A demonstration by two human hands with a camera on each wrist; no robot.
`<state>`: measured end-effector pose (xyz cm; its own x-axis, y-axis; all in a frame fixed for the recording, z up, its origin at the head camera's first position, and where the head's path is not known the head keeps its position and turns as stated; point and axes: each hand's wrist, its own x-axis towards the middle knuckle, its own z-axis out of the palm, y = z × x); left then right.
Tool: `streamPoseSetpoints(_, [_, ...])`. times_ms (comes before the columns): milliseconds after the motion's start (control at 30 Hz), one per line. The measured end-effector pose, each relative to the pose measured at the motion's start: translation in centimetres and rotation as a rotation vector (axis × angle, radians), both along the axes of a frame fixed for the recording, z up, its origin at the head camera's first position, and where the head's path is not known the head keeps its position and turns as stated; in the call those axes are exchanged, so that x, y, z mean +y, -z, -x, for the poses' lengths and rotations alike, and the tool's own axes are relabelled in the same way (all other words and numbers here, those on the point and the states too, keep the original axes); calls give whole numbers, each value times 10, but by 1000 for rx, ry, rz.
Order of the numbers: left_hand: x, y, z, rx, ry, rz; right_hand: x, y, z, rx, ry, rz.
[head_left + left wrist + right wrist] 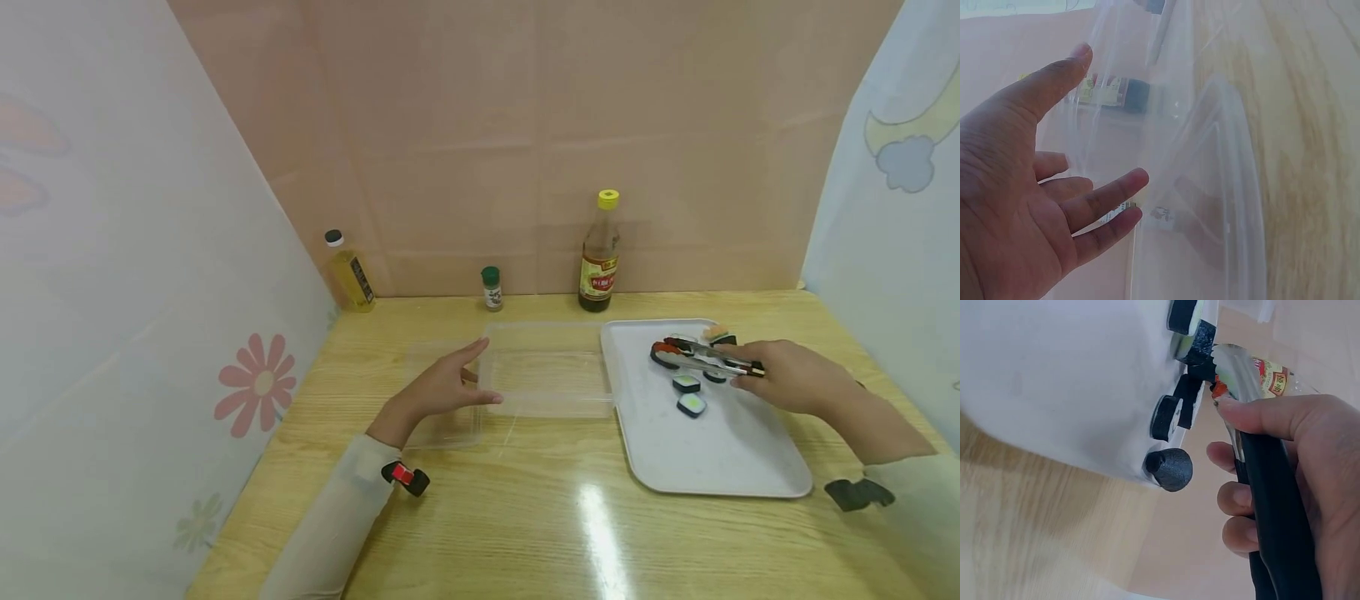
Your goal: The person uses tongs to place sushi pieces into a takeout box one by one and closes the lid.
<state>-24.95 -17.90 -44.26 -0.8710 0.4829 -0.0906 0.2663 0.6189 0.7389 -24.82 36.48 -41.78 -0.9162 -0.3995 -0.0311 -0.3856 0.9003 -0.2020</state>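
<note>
My left hand (438, 386) is beside a clear plastic container (551, 406), thumb and fingers spread at its left edge. In the left wrist view the fingers (1107, 200) are apart and overlap the clear plastic (1241, 206). My right hand (798, 375) grips tongs with black handles (1279, 512) and metal arms. Their tips are at a sushi roll with a red top (662, 353) over the white tray (720, 467). Other black-wrapped sushi pieces (691, 406) lie near it, and a cone-shaped dark piece (1175, 470) shows in the right wrist view.
A clear lid-like panel (442, 437) lies left of the container, partly behind my left hand. Along the back wall stand an oil bottle (352, 279), a small green-capped shaker (492, 292) and a yellow-capped sauce bottle (598, 271). Printed sheets rise on both sides.
</note>
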Motion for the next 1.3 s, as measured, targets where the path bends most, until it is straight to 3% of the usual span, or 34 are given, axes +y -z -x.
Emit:
streamPoseSetpoints(367, [1,0,4,1,9,20,-13,-14,-1,50,-13,80])
streamPoseSetpoints(567, [2,-1,1,-18,-9,26,-28,-22,-1,101,-44,125])
streamPoseSetpoints(933, [0,-7,-3,-49,-47,32,-76,-33,3,24,-80,189])
streamPoseSetpoints(1300, [1,-12,-10,7,-69,88,-122,-28,9,36,-168,170])
